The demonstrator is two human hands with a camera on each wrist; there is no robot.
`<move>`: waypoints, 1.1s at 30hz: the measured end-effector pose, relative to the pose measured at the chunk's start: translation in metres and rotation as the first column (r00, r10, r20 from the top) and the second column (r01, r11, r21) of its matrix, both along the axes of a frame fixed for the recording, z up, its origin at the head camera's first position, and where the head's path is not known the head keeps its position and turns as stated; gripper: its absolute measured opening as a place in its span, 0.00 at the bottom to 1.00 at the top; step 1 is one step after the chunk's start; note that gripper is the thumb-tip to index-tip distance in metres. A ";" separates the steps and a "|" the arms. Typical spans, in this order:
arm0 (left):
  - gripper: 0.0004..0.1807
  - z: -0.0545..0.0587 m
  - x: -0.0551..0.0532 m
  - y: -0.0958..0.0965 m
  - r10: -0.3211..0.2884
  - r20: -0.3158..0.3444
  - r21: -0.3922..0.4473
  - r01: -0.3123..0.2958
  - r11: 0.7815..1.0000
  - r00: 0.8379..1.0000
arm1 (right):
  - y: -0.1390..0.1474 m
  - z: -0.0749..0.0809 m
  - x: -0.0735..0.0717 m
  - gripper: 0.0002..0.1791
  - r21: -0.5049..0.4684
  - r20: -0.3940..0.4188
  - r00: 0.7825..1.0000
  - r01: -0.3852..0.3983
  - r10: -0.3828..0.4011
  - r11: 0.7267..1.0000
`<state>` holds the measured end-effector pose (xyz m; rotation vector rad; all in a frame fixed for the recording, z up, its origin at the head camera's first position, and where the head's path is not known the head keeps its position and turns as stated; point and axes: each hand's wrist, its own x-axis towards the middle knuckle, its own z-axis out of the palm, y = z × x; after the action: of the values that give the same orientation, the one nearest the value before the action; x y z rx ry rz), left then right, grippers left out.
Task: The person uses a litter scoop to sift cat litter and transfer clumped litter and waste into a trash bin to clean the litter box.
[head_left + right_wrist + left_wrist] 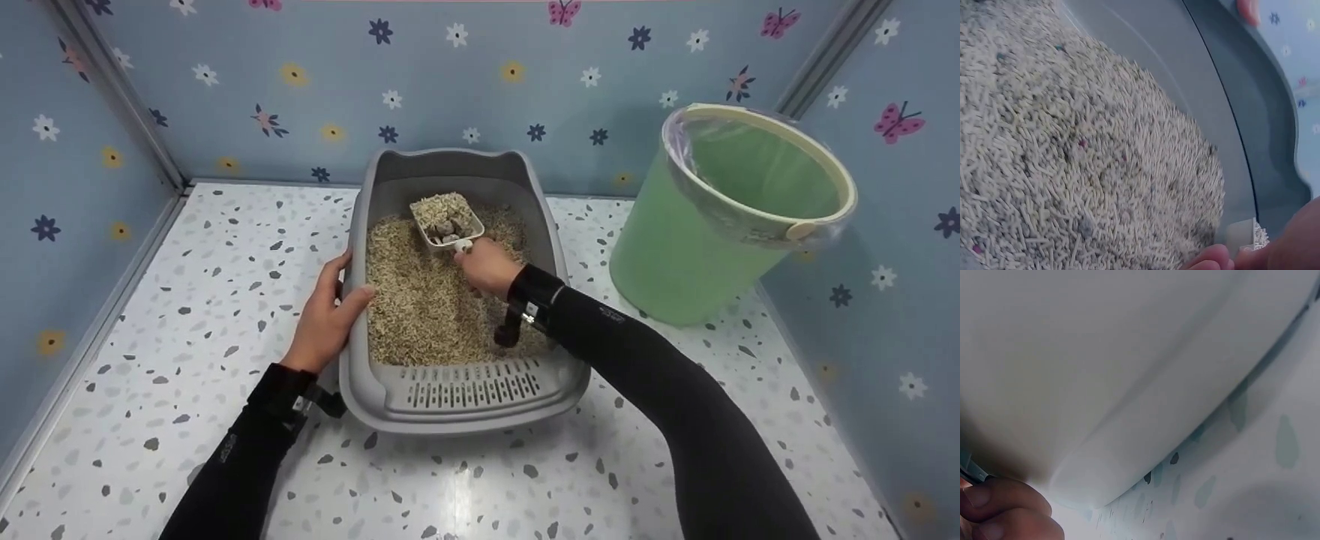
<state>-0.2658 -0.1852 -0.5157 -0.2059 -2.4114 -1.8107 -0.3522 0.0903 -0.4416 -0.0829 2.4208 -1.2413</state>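
A grey litter box (355,367) sits on the speckled floor, partly filled with pale pellet litter (427,319). My left hand (322,322) grips its left rim, thumb on top; in the left wrist view the curled fingers (1008,506) show beside the box's outer wall (1123,365). Over the litter, toward the box's back, my right hand (489,268) holds a white litter scoop (463,245) by its handle. The scoop carries a heap of pellets with some darker clumps. In the right wrist view, only the scoop's edge (1241,233) appears beyond the fingers.
A green bin (667,240) with a clear plastic liner stands to the right of the litter box. Blue flower-patterned walls (465,82) enclose the floor (210,300) at the back and both sides. A slotted grey step (472,386) forms the box's front.
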 end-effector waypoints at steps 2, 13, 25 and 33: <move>0.42 0.000 0.001 0.000 0.000 0.004 0.005 0.000 1.000 1.000 | -0.001 0.004 0.006 0.20 0.007 -0.022 1.000 -0.017 0.017 1.000; 0.41 0.000 0.001 -0.001 -0.009 -0.005 -0.009 0.009 1.000 1.000 | 0.016 0.026 0.030 0.20 -0.075 -0.121 0.991 -0.060 0.051 0.995; 0.41 0.001 0.002 0.000 -0.004 0.010 -0.008 0.004 1.000 1.000 | 0.031 0.033 0.045 0.19 -0.206 -0.198 0.980 -0.065 0.023 0.976; 0.40 0.002 0.001 0.000 -0.003 0.003 0.000 0.003 1.000 1.000 | 0.035 0.028 0.047 0.09 -0.117 -0.281 0.959 -0.004 -0.029 0.993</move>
<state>-0.2644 -0.1853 -0.5138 -0.2072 -2.4150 -1.8134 -0.3049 0.1249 -0.4133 -0.2990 2.5868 -1.4628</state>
